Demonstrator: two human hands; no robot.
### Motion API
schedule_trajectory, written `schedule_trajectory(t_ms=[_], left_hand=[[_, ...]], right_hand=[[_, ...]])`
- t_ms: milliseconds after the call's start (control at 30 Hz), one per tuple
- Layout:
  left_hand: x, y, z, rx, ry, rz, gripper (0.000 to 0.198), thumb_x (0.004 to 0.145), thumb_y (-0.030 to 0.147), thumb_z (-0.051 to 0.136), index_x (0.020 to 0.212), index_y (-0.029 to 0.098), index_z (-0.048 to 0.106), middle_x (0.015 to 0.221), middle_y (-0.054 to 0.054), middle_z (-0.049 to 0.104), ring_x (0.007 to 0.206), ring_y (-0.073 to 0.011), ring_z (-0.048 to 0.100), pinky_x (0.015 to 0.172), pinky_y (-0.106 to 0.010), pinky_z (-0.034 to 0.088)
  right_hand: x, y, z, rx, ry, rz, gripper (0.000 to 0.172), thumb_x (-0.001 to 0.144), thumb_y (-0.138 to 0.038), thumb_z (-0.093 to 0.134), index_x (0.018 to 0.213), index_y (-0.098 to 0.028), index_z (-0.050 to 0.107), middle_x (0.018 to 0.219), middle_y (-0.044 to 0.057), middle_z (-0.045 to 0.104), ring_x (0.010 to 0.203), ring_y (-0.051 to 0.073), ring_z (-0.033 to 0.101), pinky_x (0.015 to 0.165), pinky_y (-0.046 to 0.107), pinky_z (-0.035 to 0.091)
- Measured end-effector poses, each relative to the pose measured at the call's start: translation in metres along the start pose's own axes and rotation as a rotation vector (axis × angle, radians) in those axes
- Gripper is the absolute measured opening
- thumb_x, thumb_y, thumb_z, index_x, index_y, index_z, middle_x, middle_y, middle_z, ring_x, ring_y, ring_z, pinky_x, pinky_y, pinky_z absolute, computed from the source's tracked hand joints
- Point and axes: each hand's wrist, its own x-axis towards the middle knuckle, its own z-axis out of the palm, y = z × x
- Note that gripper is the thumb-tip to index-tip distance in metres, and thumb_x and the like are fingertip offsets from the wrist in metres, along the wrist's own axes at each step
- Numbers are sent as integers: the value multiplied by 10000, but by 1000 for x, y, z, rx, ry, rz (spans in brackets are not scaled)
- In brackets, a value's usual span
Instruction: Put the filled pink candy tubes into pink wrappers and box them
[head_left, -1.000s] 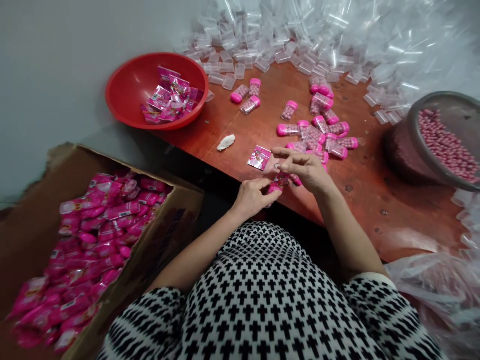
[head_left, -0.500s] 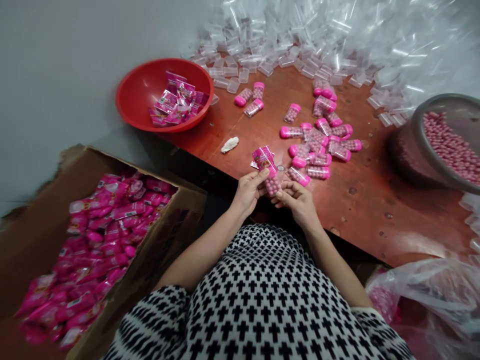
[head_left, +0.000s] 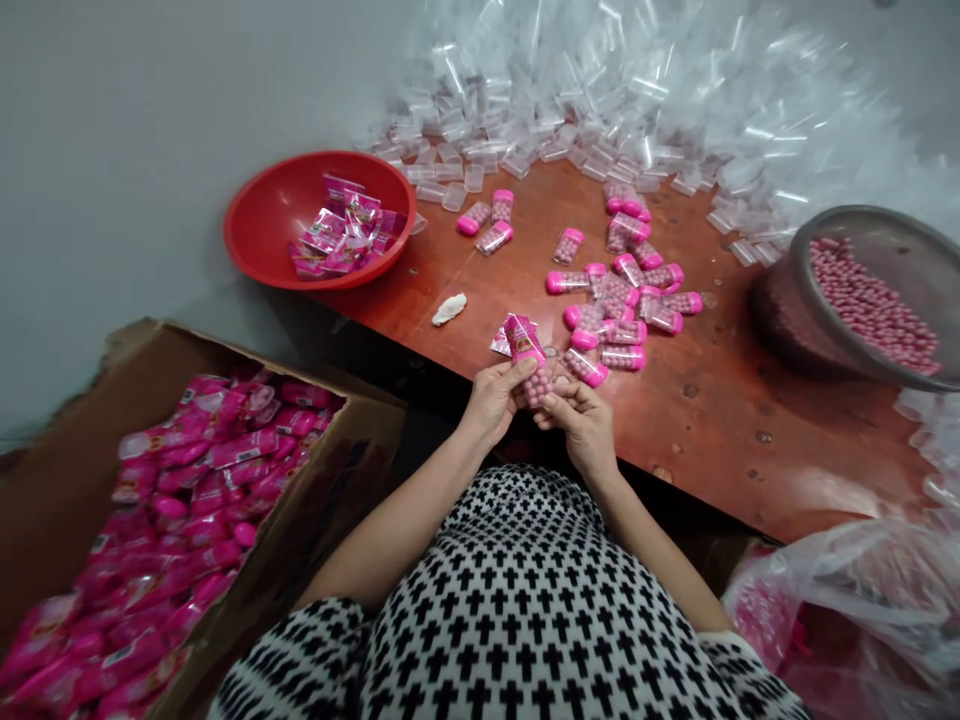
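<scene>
Both hands meet at the table's near edge around a clear candy tube [head_left: 537, 386] filled with pink balls. A printed pink wrapper [head_left: 523, 338] is at its upper end, over or against the cap; I cannot tell how far it covers it. My left hand [head_left: 489, 402] is closed, pinching the tube's upper part with the thumb on top. My right hand [head_left: 583, 425] is closed on the tube's lower end, thumb and fingertips pressed to it. Just beyond my hands lie several filled candy tubes [head_left: 622, 357] with pink caps.
A red bowl [head_left: 247, 225] with wrappers stands at the left. Below it, a cardboard box [head_left: 367, 425] holds many wrapped tubes. Empty clear tubes [head_left: 480, 125] are heaped at the back. A grey tub [head_left: 780, 310] of pink balls and a plastic bag [head_left: 832, 570] are on the right.
The view has shifted slightly, so the table's contents appear a little lower and further left. Both hands keep hold of the tube, and the right thumb now presses on its lower end.
</scene>
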Motion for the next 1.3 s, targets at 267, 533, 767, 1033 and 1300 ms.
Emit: schedule_trajectory(t_ms=[267,533,767,1033,1300], left_hand=[[1,-3,8,-49,23,47,381,542,385,853,705,99,660,672,-58,684,558,-106,594,575,-235,496],[0,-11,7,-17,12,21,326,575,347,832,670,74,681,577,-43,640,473,-58,510,447,-164,375],[-8,-16,6,-136,-22,96,410,626,444,807,783,92,668,689,-44,674,584,-91,596,578,-198,478],[-5,-22,6,-119,48,150,449,640,506,777,771,91,662,684,-52,672,592,-119,615,556,-220,470],[-14,-24,4,-142,42,139,428,629,487,786,773,105,656,727,-50,680,649,-133,633,600,-237,484]], right_hand=[[-3,6,-1,-240,43,-190,228,743,-369,733,891,-214,658,802,11,724,636,144,673,626,304,591],[-8,9,8,2,34,-77,181,698,-294,770,793,-181,666,648,-14,704,512,109,648,524,229,564],[1,3,8,261,107,53,225,592,-257,808,713,-152,649,600,-15,688,437,80,608,422,159,506],[0,10,12,205,135,11,252,590,-261,816,730,-150,637,591,-14,693,432,90,621,447,170,530],[-3,9,10,178,122,-17,210,633,-255,787,729,-157,629,577,-35,674,427,82,609,420,161,503]])
